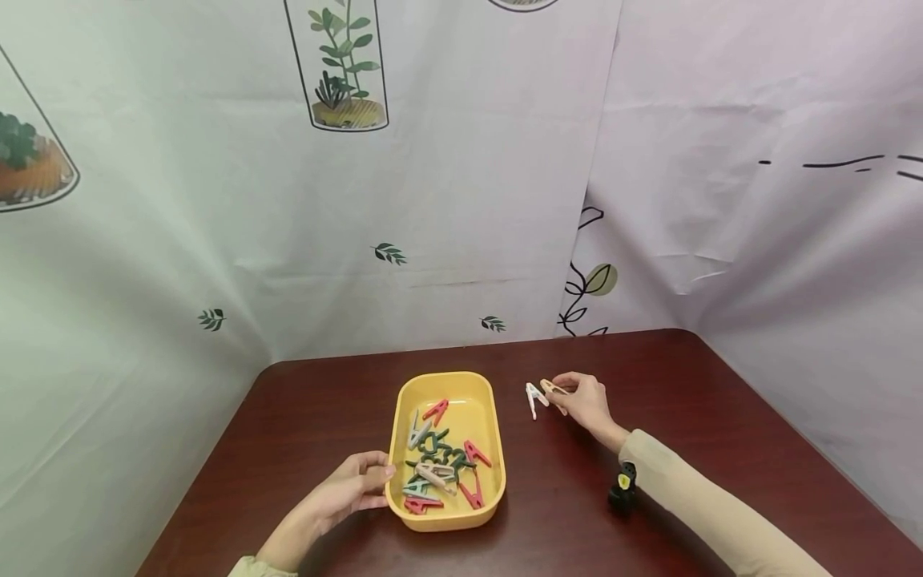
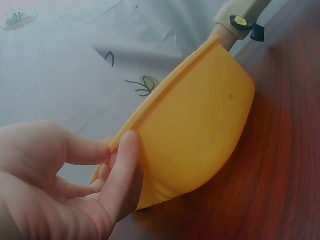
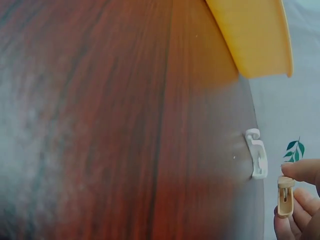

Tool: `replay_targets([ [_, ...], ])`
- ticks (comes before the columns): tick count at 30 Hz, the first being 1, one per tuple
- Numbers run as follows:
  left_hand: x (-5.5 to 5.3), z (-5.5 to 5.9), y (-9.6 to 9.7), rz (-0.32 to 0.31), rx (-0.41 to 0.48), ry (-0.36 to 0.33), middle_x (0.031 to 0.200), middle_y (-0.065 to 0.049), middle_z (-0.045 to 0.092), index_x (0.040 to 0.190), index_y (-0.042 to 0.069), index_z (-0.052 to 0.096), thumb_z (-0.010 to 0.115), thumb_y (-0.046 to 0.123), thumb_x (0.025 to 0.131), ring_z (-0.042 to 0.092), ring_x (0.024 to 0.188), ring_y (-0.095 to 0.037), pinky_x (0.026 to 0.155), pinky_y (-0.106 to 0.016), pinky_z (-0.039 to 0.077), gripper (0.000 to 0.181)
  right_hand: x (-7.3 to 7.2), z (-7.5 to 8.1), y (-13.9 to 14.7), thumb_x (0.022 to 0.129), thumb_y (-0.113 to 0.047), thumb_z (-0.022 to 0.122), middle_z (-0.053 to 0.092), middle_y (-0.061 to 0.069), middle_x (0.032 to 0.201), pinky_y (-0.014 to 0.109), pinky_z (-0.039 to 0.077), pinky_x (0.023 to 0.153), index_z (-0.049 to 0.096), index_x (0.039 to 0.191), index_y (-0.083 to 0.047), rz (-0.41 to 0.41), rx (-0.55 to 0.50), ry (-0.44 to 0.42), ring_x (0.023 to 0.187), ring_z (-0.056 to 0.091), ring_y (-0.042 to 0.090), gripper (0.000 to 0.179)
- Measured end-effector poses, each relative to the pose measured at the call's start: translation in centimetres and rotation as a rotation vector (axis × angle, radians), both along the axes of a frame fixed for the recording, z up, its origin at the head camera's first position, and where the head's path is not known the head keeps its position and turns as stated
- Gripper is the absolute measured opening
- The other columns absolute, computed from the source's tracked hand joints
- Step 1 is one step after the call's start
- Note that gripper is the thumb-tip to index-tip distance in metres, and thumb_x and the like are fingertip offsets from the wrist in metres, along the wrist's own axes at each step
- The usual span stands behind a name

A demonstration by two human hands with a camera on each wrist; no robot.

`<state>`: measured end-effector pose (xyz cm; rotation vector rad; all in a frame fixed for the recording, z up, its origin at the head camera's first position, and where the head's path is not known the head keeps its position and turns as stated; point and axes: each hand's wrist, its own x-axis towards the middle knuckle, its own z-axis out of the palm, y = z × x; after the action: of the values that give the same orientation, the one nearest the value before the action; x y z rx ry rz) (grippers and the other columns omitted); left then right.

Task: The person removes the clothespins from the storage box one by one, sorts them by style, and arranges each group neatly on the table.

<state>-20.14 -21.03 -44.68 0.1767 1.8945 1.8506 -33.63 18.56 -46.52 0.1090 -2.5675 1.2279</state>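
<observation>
My left hand [image 1: 351, 487] pinches the left rim of a yellow plastic basin [image 1: 497, 449], thumb at the rim and fingers against the outer wall, as the left wrist view shows. Inside the basin lie several clothespins: red ones [image 1: 473, 453], pale grey ones [image 1: 418, 433], a beige one [image 1: 436, 474] and a tangle of dark green clips [image 1: 436, 443]. To the basin's right, my right hand [image 1: 586, 402] pinches a beige clothespin [image 3: 285, 198] between thumb and fingers. Just left of that hand a white clothespin [image 1: 535, 396] lies on the table.
The dark red-brown table [image 1: 324, 401] is enclosed by pale cloth [image 1: 461, 200] printed with plants, at the back and both sides. A black strap device with a yellow mark [image 1: 623, 487] sits on the right wrist.
</observation>
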Motion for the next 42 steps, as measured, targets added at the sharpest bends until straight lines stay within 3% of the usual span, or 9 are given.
replay_targets([
  [17, 0.3, 0.0, 0.2, 0.016, 0.009, -0.010, 0.096, -0.004, 0.061, 0.113, -0.006, 0.049, 0.052, 0.018, 0.099, 0.063, 0.087, -0.010, 0.075, -0.024, 0.057, 0.027, -0.6, -0.9, 0.2, 0.075, -0.018, 0.081, 0.072, 0.015, 0.092, 0.044, 0.050, 0.076, 0.071, 0.096, 0.000, -0.077, 0.074, -0.017, 0.082, 0.067, 0.027, 0.029],
  [27, 0.2, -0.1, 0.1, 0.012, 0.015, -0.002, 0.097, -0.004, 0.061, 0.115, -0.007, 0.048, 0.052, 0.017, 0.099, 0.063, 0.087, -0.011, 0.075, -0.024, 0.057, 0.029, -1.1, -1.2, -0.2, 0.075, -0.015, 0.080, 0.069, 0.018, 0.088, 0.037, 0.051, 0.070, 0.066, 0.093, 0.003, -0.065, 0.066, -0.023, 0.080, 0.064, 0.028, 0.029],
  [34, 0.2, -0.2, 0.0, 0.007, 0.022, -0.002, 0.096, -0.004, 0.061, 0.115, -0.008, 0.047, 0.051, 0.015, 0.099, 0.063, 0.086, -0.011, 0.074, -0.024, 0.057, 0.028, -1.2, -0.6, 0.0, 0.087, -0.016, 0.065, 0.069, 0.019, 0.087, 0.032, 0.049, 0.064, 0.067, 0.096, 0.005, -0.073, 0.049, -0.046, 0.077, 0.064, 0.028, 0.022],
  [42, 0.3, 0.0, 0.1, 0.007, 0.023, -0.004, 0.096, -0.004, 0.061, 0.115, -0.009, 0.046, 0.050, 0.015, 0.099, 0.062, 0.085, -0.010, 0.074, -0.023, 0.057, 0.030, -1.2, 0.4, 0.4, 0.093, -0.014, 0.052, 0.067, 0.023, 0.105, 0.042, 0.051, 0.081, 0.065, 0.111, 0.003, -0.093, -0.039, -0.067, 0.097, 0.063, 0.034, 0.027],
])
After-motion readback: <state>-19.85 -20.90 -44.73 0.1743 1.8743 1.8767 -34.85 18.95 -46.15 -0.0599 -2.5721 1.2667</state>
